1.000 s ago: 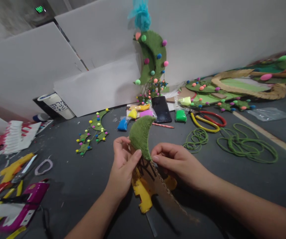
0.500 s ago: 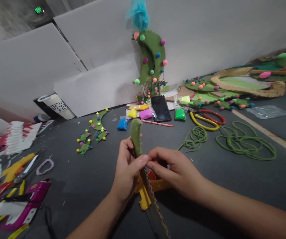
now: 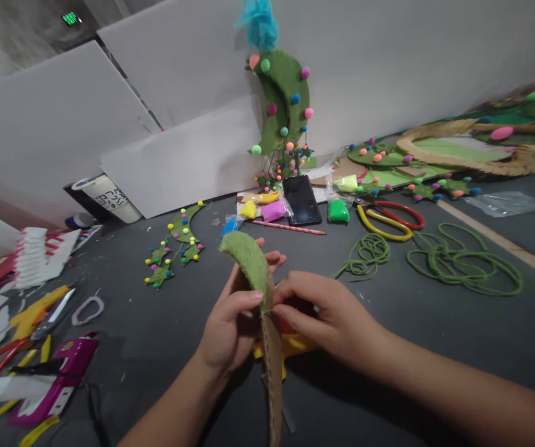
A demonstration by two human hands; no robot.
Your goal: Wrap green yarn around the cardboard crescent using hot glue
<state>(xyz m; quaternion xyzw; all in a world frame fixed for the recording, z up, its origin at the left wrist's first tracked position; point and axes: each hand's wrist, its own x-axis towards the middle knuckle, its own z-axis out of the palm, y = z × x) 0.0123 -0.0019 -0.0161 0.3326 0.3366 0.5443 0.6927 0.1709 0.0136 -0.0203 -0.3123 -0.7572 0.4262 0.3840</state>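
Several pale boards point(image 3: 388, 81) rise behind the dark table point(image 3: 156, 347), the biggest things I see from here. Against them leans a large green crescent point(image 3: 299, 87) dotted with coloured balls, a tuft of blue netting point(image 3: 262, 28) above it.

Next in size comes the cardboard crescent point(image 3: 273, 372) in the person's hands, held up over the near middle of the table, its upper end wrapped in green and its lower part bare brown. The left hand point(image 3: 230, 326) grips it at the wrapped part, thumb on the near side and fingers behind. Partly hidden beneath the hands is a yellow tool point(image 3: 299, 343).

To the right lies a loose tangle of green yarn point(image 3: 463, 264), with a smaller coil point(image 3: 367, 256) beside it. Just beyond them are scissors point(image 3: 391, 237) with one red and one yellow handle, then a black phone point(image 3: 301, 200). Smaller again are the green packet point(image 3: 339, 211) and the pink packet point(image 3: 273, 211), either side of the phone.

Slightest of all is a green strand point(image 3: 268, 311) at the edge where the wrapping ends; the right hand point(image 3: 328, 313) pinches it between thumb and forefinger.
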